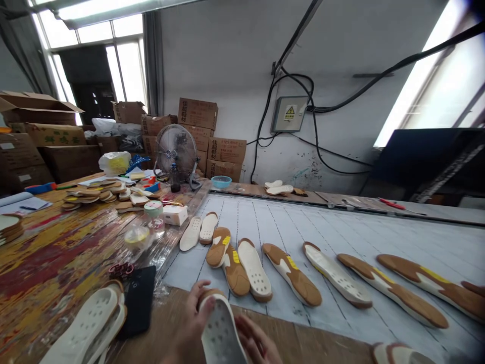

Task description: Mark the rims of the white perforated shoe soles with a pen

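Observation:
At the bottom middle my left hand (193, 323) grips a white perforated shoe sole (220, 331) by its brown-edged heel end, thumb on top. My right hand (255, 341) holds the same sole from the right side, fingers curled along its edge. Just beyond lies a grey belt (341, 232) with a row of soles on it, some brown side up (293, 275), some white side up (255, 268). Left of my hands is a small stack of white soles (89, 328).
A black phone-like slab (138, 298) lies beside the stack. The paint-stained table (49, 258) holds tape rolls, a jar, a small box, piles of insoles. A desk fan (175, 151), cardboard boxes and a wall electrical box (288, 114) stand behind.

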### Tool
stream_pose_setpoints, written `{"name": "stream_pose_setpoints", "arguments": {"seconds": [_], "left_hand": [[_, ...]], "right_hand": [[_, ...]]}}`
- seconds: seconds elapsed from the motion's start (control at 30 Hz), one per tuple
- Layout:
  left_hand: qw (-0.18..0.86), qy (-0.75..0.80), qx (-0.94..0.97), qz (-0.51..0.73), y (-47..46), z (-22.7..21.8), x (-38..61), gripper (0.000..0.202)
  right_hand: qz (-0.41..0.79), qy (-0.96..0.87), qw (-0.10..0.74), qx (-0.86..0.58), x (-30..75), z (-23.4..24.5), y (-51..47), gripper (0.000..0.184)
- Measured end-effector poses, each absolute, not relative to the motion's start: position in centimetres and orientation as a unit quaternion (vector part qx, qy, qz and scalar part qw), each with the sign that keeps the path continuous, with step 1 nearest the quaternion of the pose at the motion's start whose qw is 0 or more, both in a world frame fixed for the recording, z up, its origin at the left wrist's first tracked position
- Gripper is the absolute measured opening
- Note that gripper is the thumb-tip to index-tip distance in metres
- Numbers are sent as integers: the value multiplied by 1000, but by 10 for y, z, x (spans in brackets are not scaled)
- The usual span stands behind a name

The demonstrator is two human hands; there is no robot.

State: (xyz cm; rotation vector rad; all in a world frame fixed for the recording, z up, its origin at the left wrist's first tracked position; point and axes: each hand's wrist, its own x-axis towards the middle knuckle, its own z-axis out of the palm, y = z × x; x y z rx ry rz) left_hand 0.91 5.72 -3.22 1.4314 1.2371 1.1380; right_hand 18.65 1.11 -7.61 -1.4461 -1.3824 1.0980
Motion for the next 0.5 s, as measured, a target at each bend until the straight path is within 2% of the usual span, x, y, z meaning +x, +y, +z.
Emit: {"name": "stream_pose_setpoints", "arguments": {"seconds": [0.03, 0.1, 0.23, 0.37, 0.5], "left_hand": [[450, 520, 577, 441, 71, -44, 8, 41], [430, 551, 577, 423, 93, -70, 6, 42], [370, 584, 583, 427, 110, -106, -1, 50], [366, 572, 602, 420, 101, -105, -9, 44], [389, 557, 599, 423, 90, -90, -9, 44]], "right_hand": [[394, -569, 396, -604, 187, -77, 29, 76], [328, -569, 354, -665, 184, -83, 68, 63], [266, -569, 285, -724, 172, -97, 137, 49], [280, -561, 255, -736, 177, -88, 168, 34], [348, -546, 288, -706, 197, -58, 148, 22]]}}
